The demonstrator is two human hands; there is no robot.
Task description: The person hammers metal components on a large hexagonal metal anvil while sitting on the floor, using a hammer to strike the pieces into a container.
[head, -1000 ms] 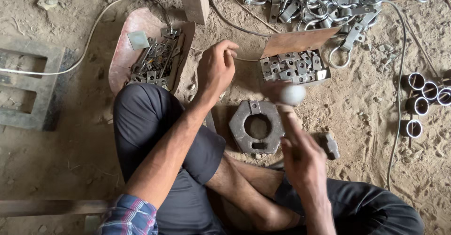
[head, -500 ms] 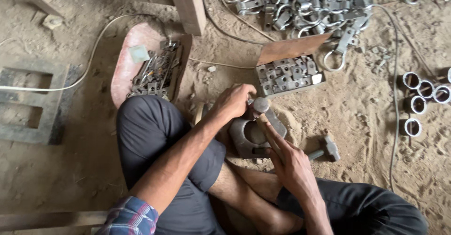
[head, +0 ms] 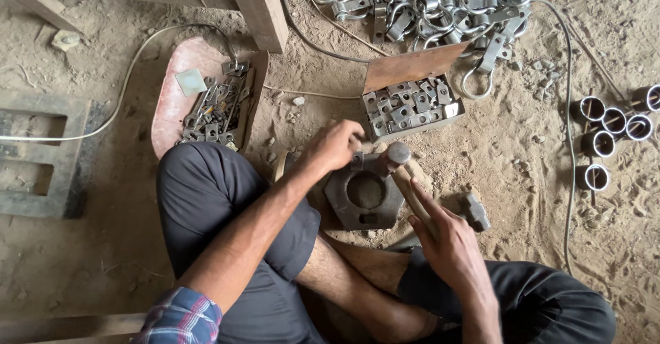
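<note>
Hammer (head: 402,168) is being held in the right hand (head: 447,244): wooden handle running diagonally up-left, rounded grey steel head resting at the top right edge of the die block (head: 364,196). Grip is being kept clamped round the handle, index finger laid straight along it, wrist low over the shin. Die block is sitting on the sandy floor (head: 515,144) between the knees: thick, dark cast steel, rough and worn, round hole through the middle, small square slot near its lower edge. Small metal piece (head: 357,157) is being pinched at the block's top edge by the left hand (head: 337,144); fingers are curled together on it, forearm reaching across the dark trouser leg, plaid cuff showing at the elbow end. Cardboard box (head: 412,103) is lying open just above the block, brown flap raised, packed with small square grey stampings. Pinkish curved tray (head: 172,96) is lying to the left, carrying dark loose brackets plus one pale square tag. Heap of bright bent steel clamps (head: 426,3) is piled at the top. Short steel tube sections (head: 605,134) are standing on end at the right, well apart. White cable (head: 124,89) is trailing across the dirt.
</note>
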